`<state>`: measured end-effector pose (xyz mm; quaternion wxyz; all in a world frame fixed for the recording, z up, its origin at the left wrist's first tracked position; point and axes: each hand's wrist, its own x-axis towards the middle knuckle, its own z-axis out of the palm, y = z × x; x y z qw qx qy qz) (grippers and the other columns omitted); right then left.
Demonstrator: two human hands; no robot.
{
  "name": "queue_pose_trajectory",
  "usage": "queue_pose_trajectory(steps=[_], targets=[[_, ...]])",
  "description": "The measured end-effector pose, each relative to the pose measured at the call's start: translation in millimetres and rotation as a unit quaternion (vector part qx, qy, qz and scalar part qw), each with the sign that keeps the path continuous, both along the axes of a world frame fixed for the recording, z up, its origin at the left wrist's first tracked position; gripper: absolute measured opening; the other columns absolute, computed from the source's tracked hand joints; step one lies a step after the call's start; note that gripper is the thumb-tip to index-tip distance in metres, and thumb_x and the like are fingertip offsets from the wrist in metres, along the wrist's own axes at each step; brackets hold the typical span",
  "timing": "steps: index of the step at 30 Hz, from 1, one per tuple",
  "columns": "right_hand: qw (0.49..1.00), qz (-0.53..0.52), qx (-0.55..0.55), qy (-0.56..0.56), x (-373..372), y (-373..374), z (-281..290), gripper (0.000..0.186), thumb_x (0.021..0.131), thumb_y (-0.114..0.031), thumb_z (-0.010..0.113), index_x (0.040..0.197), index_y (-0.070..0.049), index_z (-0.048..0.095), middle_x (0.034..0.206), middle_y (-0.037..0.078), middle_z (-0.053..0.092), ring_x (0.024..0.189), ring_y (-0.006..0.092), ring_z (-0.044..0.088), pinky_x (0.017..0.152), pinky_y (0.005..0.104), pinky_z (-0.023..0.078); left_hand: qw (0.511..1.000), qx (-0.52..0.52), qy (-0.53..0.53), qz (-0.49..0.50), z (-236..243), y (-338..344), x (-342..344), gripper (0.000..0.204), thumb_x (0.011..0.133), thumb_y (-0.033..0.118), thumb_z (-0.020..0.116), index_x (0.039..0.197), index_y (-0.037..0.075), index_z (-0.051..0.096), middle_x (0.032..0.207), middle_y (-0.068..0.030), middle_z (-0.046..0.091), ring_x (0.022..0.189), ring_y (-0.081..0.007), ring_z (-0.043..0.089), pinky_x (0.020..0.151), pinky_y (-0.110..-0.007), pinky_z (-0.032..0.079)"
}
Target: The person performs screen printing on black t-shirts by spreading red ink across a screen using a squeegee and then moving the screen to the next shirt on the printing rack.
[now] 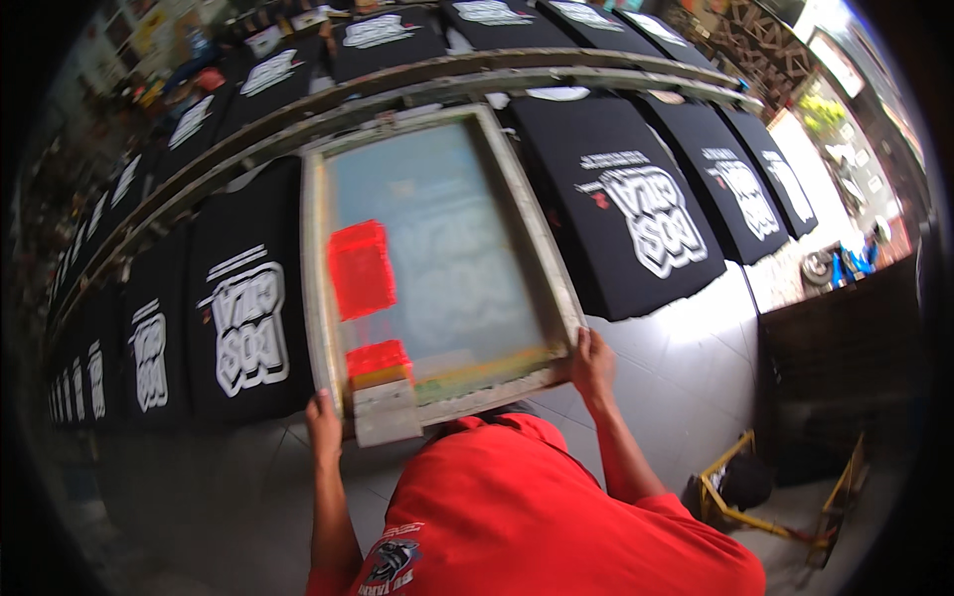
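Note:
A wooden-framed printing screen [532,233] with a pale blue-grey mesh spans the space between my hands. My left hand [324,422] is closed on its near left corner. Near the right corner, my right hand [594,366] grips the frame's side. Bright red ink [361,268] covers a block on the left of the mesh, with a second red patch nearer to me. A squeegee [387,412] rests by that patch, leaning over the frame's near edge. Beneath the screen, whatever it covers shows only faintly through the mesh.
Black shirts with white prints lie in rows along the racks, including one to the left [224,228] and one to the right [556,149]. A long rail [417,94] runs behind the screen. A yellow metal frame [770,521] stands on the tiled floor [686,372] at lower right.

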<state>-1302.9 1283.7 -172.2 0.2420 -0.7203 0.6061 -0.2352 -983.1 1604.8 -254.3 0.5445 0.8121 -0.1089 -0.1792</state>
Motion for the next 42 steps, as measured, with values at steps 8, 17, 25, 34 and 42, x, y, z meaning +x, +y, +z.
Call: queue_pose_trajectory(steps=[8, 17, 25, 34, 42], targets=[[0.999, -0.005, -0.03, 0.008, 5, -11, 7, 0.045, 0.098, -0.039, 0.041, 0.092, -0.001, 0.064, 0.075, 0.025, 0.062, 0.074, 0.0446, 0.06, 0.065, 0.0501, 0.043, 0.999, 0.003, -0.049, -0.003, 7, -24, -1, 0.047, 0.098, 0.037, 0.045, 0.089, -0.007, 0.058, 0.075, -0.0205, 0.06, 0.068, -0.0301, 0.055, 0.065, -0.041, 0.044], [1.0, -0.009, -0.023, -0.004, -1, -25, -3, 0.044, 0.099, -0.038, 0.04, 0.095, -0.001, 0.064, 0.078, 0.022, 0.063, 0.076, 0.04, 0.061, 0.067, 0.0457, 0.044, 0.998, 0.034, -0.046, -0.017, 13, -37, -10, 0.043, 0.098, 0.034, 0.045, 0.097, -0.006, 0.058, 0.085, -0.0259, 0.062, 0.079, -0.0406, 0.061, 0.071, -0.045, 0.045], [0.998, 0.003, -0.04, 0.046, -6, -30, -22, 0.04, 0.098, -0.038, 0.042, 0.108, -0.003, 0.059, 0.084, 0.023, 0.063, 0.082, 0.042, 0.06, 0.075, 0.0472, 0.045, 0.997, 0.051, -0.05, -0.029, -7, -43, -6, 0.043, 0.098, 0.034, 0.045, 0.097, -0.007, 0.056, 0.087, -0.029, 0.061, 0.084, -0.0458, 0.059, 0.073, -0.047, 0.045], [0.85, 0.522, 0.065, 0.024, 93, 99, 46, 0.069, 0.069, -0.028, 0.081, 0.125, -0.003, 0.05, 0.128, 0.017, 0.051, 0.119, 0.0385, 0.048, 0.1, 0.0451, 0.04, 0.999, 0.04, -0.033, 0.003, -36, -41, -4, 0.051, 0.094, 0.04, 0.052, 0.1, -0.01, 0.057, 0.094, -0.0327, 0.061, 0.091, -0.0472, 0.06, 0.077, -0.047, 0.047], [0.717, 0.656, -0.152, 0.179, 160, 134, 19, 0.039, 0.078, -0.019, 0.061, 0.114, -0.005, 0.056, 0.108, 0.016, 0.055, 0.099, 0.0292, 0.056, 0.086, 0.0408, 0.047, 1.0, 0.003, -0.001, -0.008, -2, -41, -6, 0.051, 0.094, 0.04, 0.052, 0.101, -0.01, 0.058, 0.094, -0.0322, 0.062, 0.092, -0.0472, 0.061, 0.078, -0.047, 0.047]])
